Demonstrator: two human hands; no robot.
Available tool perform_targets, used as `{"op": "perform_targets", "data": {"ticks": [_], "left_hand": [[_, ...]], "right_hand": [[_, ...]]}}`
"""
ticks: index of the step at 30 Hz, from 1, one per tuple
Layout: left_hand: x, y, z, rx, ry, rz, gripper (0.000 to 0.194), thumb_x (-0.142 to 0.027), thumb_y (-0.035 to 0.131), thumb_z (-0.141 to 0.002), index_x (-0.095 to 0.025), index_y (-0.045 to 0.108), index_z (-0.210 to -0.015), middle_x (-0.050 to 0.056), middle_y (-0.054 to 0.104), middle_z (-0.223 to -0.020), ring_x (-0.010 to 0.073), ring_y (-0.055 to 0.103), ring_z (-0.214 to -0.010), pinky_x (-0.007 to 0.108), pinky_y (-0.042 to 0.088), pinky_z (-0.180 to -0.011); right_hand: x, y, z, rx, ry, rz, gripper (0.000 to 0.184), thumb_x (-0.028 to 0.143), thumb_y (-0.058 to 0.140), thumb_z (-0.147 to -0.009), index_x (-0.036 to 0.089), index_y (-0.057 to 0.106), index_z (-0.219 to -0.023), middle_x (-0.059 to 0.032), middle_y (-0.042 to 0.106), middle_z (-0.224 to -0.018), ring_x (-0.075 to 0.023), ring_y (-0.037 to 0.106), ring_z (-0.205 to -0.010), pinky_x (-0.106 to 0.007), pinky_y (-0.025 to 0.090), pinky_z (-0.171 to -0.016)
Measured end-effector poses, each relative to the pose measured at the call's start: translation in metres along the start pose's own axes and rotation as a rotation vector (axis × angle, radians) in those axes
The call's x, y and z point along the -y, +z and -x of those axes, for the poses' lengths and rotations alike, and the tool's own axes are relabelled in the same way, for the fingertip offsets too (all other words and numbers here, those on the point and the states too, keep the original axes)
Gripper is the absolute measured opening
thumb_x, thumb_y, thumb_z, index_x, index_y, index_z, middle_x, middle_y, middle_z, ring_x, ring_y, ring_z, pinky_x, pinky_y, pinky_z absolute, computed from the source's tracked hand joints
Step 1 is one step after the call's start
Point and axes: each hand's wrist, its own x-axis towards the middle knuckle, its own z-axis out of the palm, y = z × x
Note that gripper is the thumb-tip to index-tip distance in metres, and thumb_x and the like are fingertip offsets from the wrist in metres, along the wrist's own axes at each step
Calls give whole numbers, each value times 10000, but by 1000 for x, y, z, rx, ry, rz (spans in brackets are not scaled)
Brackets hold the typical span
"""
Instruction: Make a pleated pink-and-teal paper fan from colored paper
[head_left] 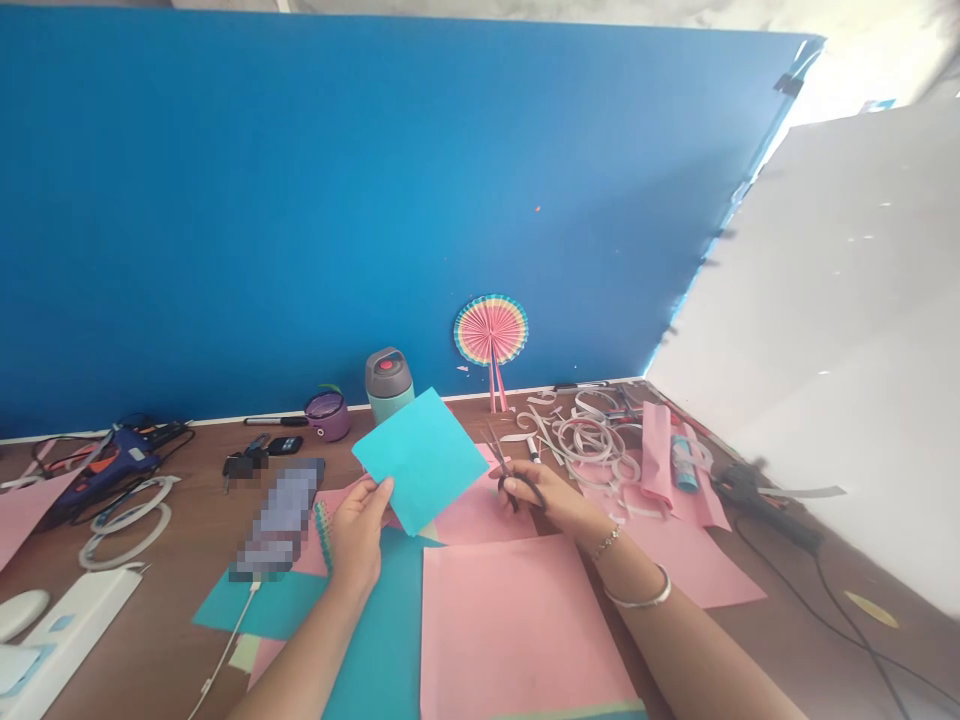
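My left hand point(358, 530) pinches the lower corner of a turquoise paper square point(420, 458) and holds it up, tilted, above the table. My right hand point(541, 495) is closed through the black handles of a pair of scissors point(504, 462), whose blades point up and to the left, just right of the square's edge. Both hands hover over pink sheets point(517, 620) and teal sheets point(375, 650) spread on the brown table point(157, 650).
A blue board point(337, 200) stands behind the table, a white board point(847, 330) at the right. A paper fan point(490, 332), grey bottle point(388, 383), purple cup point(327, 414), blue glue gun point(105, 468), keys point(251, 457), phone point(279, 520), curled paper strips point(592, 435) and a black glue gun point(757, 495) lie around.
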Motion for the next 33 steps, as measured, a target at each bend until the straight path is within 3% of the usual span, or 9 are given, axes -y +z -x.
{"op": "perform_targets", "data": {"ticks": [6, 11, 14, 16, 17, 20, 24, 28, 33], "left_hand": [[6, 16, 23, 281, -22, -187, 291, -449, 683, -671, -165, 616, -677, 0, 626, -572, 161, 579, -571, 262, 458, -574], [3, 20, 29, 380, 62, -370, 259, -436, 613, -718, -180, 615, -679, 9, 634, -585, 162, 572, -556, 245, 414, -546], [-22, 3, 23, 383, 135, -664, 177, -375, 646, -657, -212, 656, -725, 2, 627, -554, 178, 560, -498, 242, 361, -480], [-46, -16, 20, 327, 227, -999, 92, -276, 678, -562, -237, 595, -558, -23, 558, -479, 170, 510, -451, 243, 311, -472], [-56, -25, 20, 290, 237, -1198, 168, -241, 648, -556, -237, 507, -465, -29, 507, -446, 168, 486, -435, 251, 294, -479], [-75, -49, 23, 257, 63, -1624, 266, -182, 580, -554, -240, 358, -417, -14, 466, -446, 207, 506, -456, 278, 280, -492], [-67, -59, 32, 335, -34, -1783, 230, -66, 511, -557, -234, 374, -479, 65, 605, -598, 285, 614, -624, 303, 314, -535], [-51, -60, 36, 345, -63, -1881, 223, 11, 444, -584, -193, 529, -616, 115, 655, -661, 297, 649, -671, 321, 358, -577], [-59, -59, 39, 367, 6, -1924, 319, 51, 376, -643, -162, 597, -731, 146, 679, -753, 298, 650, -714, 312, 327, -577]], "right_hand": [[-8, -6, -3, -172, -7, -146, 356, 441, 709, -701, 172, 600, -907, 34, 499, -665, -83, 426, -553, -223, 341, -525], [-12, -6, -4, -187, 53, -205, 390, 404, 766, -600, 180, 589, -866, 19, 559, -703, -107, 490, -584, -232, 380, -529], [-12, -4, -6, -266, 89, -215, 382, 372, 758, -572, 186, 567, -846, 30, 558, -656, -111, 500, -548, -243, 396, -518], [-13, -5, -8, -344, 118, -123, 332, 327, 737, -559, 187, 560, -802, 42, 544, -612, -98, 469, -503, -235, 375, -487], [-14, -5, -9, -383, 125, -66, 304, 305, 719, -556, 187, 558, -785, 46, 538, -594, -93, 453, -487, -230, 362, -473], [-19, -6, -13, -470, 102, 75, 228, 261, 648, -573, 187, 563, -772, 53, 520, -548, -85, 413, -453, -219, 320, -442], [-23, -4, -14, -552, 32, 165, 189, 251, 584, -610, 191, 578, -789, 57, 490, -519, -87, 382, -432, -221, 291, -431], [-23, -2, -14, -575, 11, 259, 199, 272, 560, -661, 188, 597, -837, 39, 522, -561, -110, 432, -472, -238, 335, -469], [-25, -3, -14, -618, -20, 460, 279, 268, 542, -721, 215, 594, -989, -28, 645, -794, -200, 582, -712, -311, 435, -646]]}}
